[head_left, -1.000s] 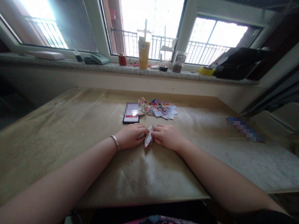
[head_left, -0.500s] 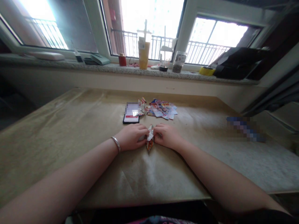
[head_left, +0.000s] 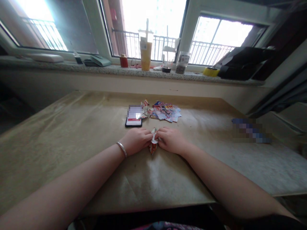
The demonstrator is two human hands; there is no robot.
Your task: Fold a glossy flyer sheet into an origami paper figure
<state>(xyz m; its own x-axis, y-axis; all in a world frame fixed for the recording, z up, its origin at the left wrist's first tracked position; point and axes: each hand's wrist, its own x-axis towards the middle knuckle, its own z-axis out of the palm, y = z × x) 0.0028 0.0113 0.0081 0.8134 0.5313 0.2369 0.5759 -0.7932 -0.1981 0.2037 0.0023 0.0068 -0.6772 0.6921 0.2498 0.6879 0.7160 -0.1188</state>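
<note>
My left hand, with a silver bangle on the wrist, and my right hand meet at the middle of the paper-covered table. Both pinch a small folded piece of printed paper, white with red, which stands on edge between the fingertips. Just beyond my hands lies a pile of colourful paper squares, with a few folded paper pieces beside it. A phone lies flat to the left of the pile.
A blurred bluish object lies at the table's right. On the stone windowsill stand a yellow drink cup, a red can, a jar, a roll of yellow tape and a dark case.
The folded paper has been turned and pressed tighter between my fingers; less of it shows now. Both hands have closed in slightly. The view has shifted a little.
</note>
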